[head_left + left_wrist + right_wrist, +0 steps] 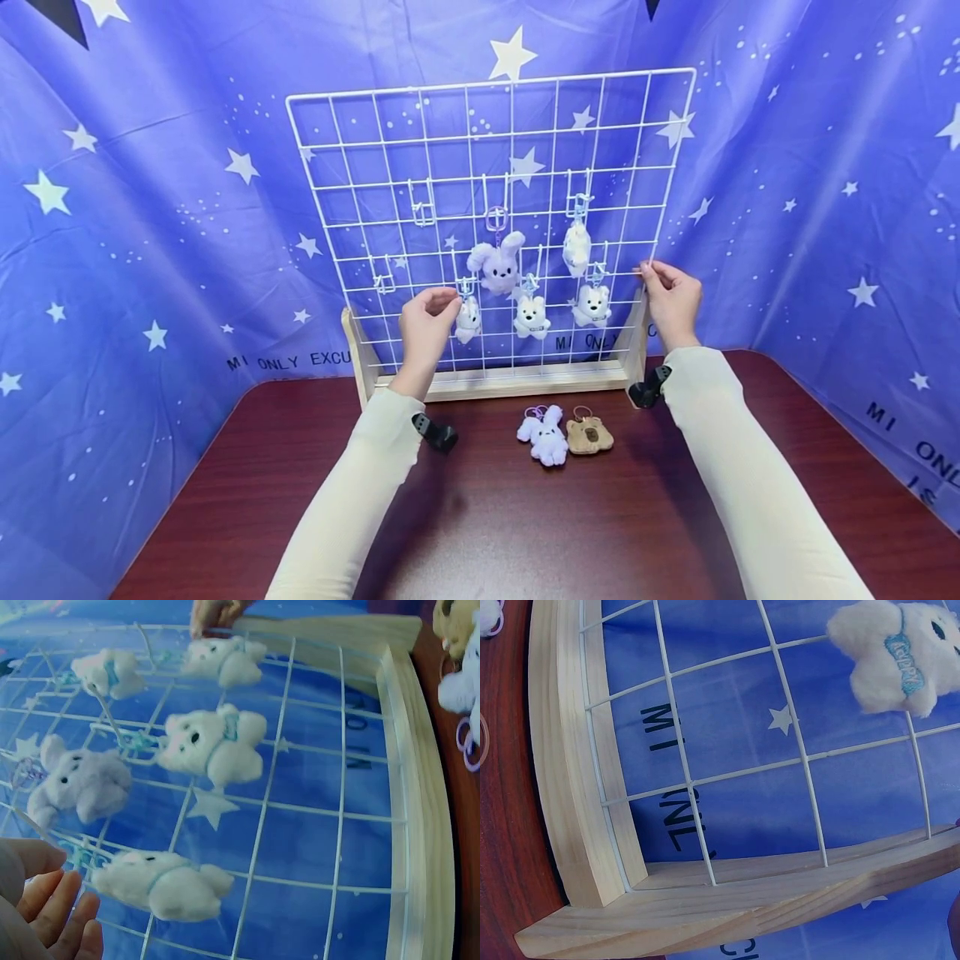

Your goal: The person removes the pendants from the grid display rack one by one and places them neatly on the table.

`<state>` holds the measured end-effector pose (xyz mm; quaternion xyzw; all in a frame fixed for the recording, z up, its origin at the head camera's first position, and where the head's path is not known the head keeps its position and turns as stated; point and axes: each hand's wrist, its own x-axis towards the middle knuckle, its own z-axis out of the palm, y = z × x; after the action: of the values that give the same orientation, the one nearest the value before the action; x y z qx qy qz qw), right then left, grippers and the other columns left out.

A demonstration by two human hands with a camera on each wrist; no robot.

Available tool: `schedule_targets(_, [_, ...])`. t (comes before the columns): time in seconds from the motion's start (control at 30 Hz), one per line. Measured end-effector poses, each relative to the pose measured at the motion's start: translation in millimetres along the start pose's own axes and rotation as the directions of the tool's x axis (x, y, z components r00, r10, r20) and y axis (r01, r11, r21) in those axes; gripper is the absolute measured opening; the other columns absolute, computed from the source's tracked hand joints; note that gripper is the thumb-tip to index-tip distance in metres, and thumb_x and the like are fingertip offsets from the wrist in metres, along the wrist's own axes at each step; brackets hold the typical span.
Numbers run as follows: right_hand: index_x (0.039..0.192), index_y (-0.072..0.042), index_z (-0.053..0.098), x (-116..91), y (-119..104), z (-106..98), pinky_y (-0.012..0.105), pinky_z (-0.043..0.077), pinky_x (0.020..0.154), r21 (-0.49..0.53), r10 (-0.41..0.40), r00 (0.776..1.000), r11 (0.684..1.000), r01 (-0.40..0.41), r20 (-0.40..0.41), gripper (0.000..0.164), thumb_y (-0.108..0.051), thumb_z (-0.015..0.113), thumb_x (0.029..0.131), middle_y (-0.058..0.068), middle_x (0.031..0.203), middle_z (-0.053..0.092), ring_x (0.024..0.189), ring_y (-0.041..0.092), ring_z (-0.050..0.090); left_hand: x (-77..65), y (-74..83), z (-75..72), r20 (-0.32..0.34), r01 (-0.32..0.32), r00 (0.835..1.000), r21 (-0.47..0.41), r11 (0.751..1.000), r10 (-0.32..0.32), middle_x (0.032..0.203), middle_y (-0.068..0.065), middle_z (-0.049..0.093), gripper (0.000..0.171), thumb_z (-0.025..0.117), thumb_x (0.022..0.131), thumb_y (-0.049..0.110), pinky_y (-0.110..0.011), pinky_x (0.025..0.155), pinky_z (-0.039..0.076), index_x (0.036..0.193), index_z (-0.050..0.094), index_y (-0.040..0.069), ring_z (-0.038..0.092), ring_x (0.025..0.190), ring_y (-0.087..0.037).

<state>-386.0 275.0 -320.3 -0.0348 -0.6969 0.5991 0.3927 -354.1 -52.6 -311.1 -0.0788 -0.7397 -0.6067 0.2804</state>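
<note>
A white wire grid panel [491,85] stands upright in a wooden base [517,383]. My left hand [429,327] is beside the lower-left white plush keychain [468,323]. In the left wrist view its fingertips [69,889] are close to the blue clasp [81,855], with thumb and fingers apart. My right hand [675,302] pinches the panel's right edge, just above the wooden upright. Also hanging are a purple rabbit plush [500,268], a white plush turned sideways [577,250], and two white bear plushes, one centre [532,317] and one right [592,307].
Lying on the dark red table [480,533] before the base are another purple rabbit plush [549,440] and a brown plush [589,435]. Two hooks on the grid's left, an upper hook [423,213] and a lower hook [383,283], carry no plush. A blue star-patterned cloth [150,250] surrounds the table.
</note>
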Motion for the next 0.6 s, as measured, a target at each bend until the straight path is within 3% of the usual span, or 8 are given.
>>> schedule_targets(0.17, [0.109,0.002,0.068,-0.1,-1.4,0.6,0.008,0.047,0.071,0.002,0.018,1.0,1.0,-0.018,0.007,0.03,-0.02,0.067,0.088,-0.007,0.087,0.073,0.071,-0.01,0.061,6.3,-3.5,2.3,0.004,0.001,1.0,0.06,0.998,-0.001,0.091,-0.014,0.072,0.017,0.07,0.082,0.009,-0.028,0.073,0.051,0.096,0.071,0.001,0.067,0.083,-0.023])
schedule_targets(0.4, [0.109,0.003,0.068,-0.9,-2.0,1.3,0.007,0.046,0.07,0.001,0.01,1.0,1.0,-0.01,0.003,0.031,-0.021,0.066,0.088,-0.024,0.073,0.065,0.07,-0.011,0.06,8.1,-5.1,8.7,-0.003,-0.044,0.999,0.1,0.994,0.045,0.086,-0.012,0.072,0.015,0.072,0.08,0.01,-0.031,0.072,0.051,0.093,0.072,0.002,0.067,0.077,-0.023])
schedule_targets(0.6, [0.109,0.005,0.067,-1.4,-1.9,1.0,0.007,0.045,0.069,-0.002,0.007,1.0,1.0,-0.007,-0.001,0.031,-0.018,0.066,0.089,-0.029,0.068,0.06,0.068,-0.012,0.059,10.1,-5.2,16.7,-0.027,-0.032,0.999,0.121,0.992,0.035,0.084,-0.011,0.072,0.017,0.074,0.08,0.014,-0.031,0.073,0.051,0.092,0.071,0.002,0.067,0.076,-0.023])
